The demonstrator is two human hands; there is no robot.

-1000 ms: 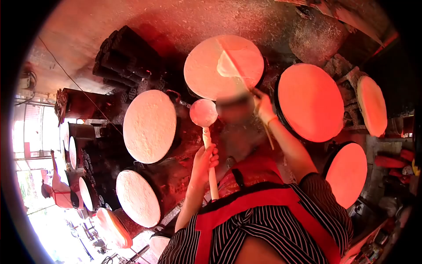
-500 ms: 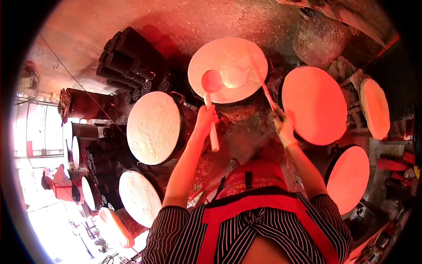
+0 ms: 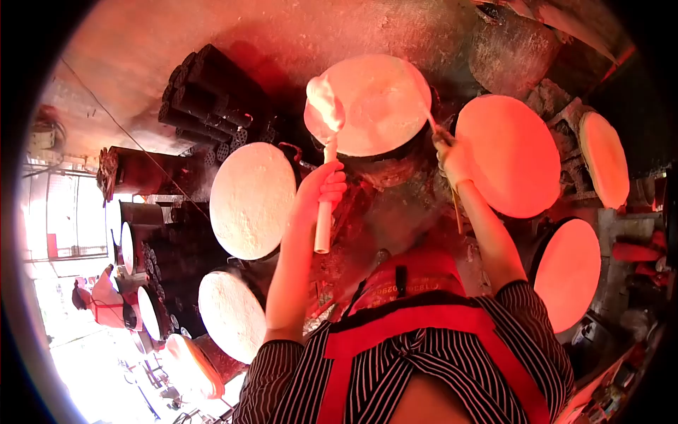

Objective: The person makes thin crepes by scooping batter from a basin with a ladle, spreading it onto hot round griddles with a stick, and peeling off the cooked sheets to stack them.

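**A ladle (image 3: 325,104) over the round pan (image 3: 388,85)**

The round pan is straight ahead, past both hands, and looks widest from side to side. The ladle's bowl is over its left part; I can't tell if they touch. The left hand (image 3: 322,185) is wrapped around the ladle's handle, which points away from the body. The right hand (image 3: 453,157) is closed on a thin stick (image 3: 458,212) that leans in over the pan's right edge. Both hands are near the pan, with neither clearly nearer. A red-lit pan (image 3: 507,157) sits just beside the right hand. A paler pan (image 3: 253,201) is left of the left hand.
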